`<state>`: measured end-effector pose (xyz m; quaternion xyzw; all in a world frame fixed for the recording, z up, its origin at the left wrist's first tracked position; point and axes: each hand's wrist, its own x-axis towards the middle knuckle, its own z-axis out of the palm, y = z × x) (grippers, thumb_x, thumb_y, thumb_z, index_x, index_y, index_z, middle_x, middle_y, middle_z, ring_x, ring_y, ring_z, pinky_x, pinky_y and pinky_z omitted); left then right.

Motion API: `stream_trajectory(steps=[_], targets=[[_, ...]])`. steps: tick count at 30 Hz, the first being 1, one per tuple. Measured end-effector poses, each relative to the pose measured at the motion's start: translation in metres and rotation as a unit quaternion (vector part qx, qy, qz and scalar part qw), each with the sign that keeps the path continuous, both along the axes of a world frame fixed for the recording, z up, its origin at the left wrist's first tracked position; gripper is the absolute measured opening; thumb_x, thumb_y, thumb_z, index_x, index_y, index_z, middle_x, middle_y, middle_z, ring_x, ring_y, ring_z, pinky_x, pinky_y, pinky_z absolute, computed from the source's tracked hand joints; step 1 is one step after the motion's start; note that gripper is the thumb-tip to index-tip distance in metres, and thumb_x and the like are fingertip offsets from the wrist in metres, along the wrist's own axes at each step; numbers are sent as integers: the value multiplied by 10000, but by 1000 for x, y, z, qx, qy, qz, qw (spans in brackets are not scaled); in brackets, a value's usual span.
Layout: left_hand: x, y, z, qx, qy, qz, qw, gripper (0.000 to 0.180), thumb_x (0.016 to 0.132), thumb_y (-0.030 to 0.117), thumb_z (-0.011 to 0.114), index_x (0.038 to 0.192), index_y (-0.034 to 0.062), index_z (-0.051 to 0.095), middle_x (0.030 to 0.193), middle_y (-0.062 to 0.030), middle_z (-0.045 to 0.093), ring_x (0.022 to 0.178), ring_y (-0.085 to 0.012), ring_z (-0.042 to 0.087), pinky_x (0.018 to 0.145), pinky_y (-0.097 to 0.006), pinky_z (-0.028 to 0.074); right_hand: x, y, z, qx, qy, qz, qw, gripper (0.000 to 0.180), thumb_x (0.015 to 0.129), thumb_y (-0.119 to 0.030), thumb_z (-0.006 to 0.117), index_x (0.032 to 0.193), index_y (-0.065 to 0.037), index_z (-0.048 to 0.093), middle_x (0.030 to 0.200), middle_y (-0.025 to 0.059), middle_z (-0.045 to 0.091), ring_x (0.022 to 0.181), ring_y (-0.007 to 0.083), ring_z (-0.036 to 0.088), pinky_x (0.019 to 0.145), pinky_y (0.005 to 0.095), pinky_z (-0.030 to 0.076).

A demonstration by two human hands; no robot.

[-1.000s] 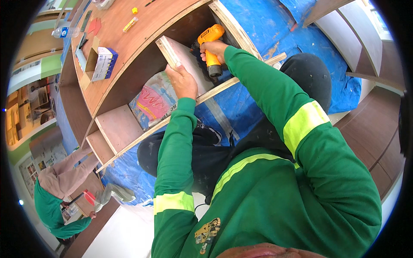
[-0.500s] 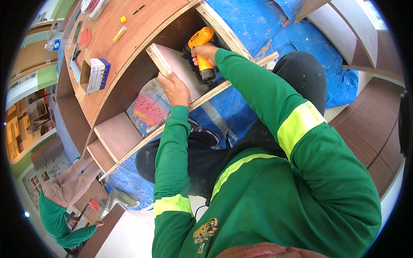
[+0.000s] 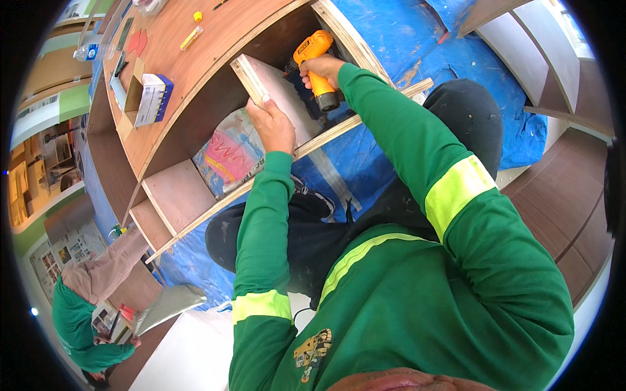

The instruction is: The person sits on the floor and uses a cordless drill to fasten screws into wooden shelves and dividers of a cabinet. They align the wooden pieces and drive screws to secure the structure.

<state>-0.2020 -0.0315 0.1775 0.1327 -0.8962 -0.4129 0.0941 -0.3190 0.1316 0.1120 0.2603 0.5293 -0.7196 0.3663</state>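
Note:
In my right hand point(image 3: 321, 70) is a yellow cordless drill point(image 3: 314, 47), gripped by its handle with the dark battery end toward me. The drill's tip is hidden down inside the wooden cabinet frame point(image 3: 195, 228), on the right side of an upright plywood divider point(image 3: 277, 94). My left hand point(image 3: 271, 125) is wrapped over the divider's near edge, thumb on top, holding it. Left of the divider, a printed sack point(image 3: 228, 153) shows through the bay, on the blue tarp.
A curved wooden panel point(image 3: 215, 55) carries an open small box point(image 3: 153, 101), a yellow-capped tube point(image 3: 191, 38) and red pieces point(image 3: 137, 42). A plastic bottle point(image 3: 91, 52) lies near its far left. Blue tarp point(image 3: 391, 39) covers the floor. Another person point(image 3: 85, 313) bends at lower left.
The view has shifted slightly, moving the cabinet a little right in the picture. Both hands keep their holds on the drill and divider. At lower left, the other person's grey sheet has shifted.

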Motion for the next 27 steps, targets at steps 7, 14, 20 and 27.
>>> stream_trajectory(steps=[7,14,20,27], targets=[[0,-3,-8,-22,13,10,1000,502,1126,288,462,1453,-91,427,1324,-348,570,1227,-471,569,1077,-511,425,4,3,4,-7,9,10,1000,231,854,-13,706,1075,10,639,854,112,688,675,222,695,597,387,625],[2,1,3,33,-10,-8,999,489,1138,273,439,1463,-91,403,1360,-349,543,1254,-466,561,1097,-497,419,-1,0,-7,17,20,23,999,159,890,-142,736,995,-53,655,832,70,702,662,200,693,594,434,587],[-1,-4,-6,26,-18,-6,999,497,1138,278,437,1471,-89,396,1382,-350,538,1262,-467,561,1095,-493,423,-2,-1,-10,9,24,5,1000,148,873,-94,723,986,-31,651,831,76,685,655,195,683,614,379,613],[-1,-8,-11,7,-23,5,1000,544,1140,339,406,1462,-97,382,1372,-382,548,1254,-469,570,1086,-502,427,-3,-2,-10,11,20,0,1000,236,839,-29,698,1065,27,658,823,126,693,627,232,688,572,387,604]])
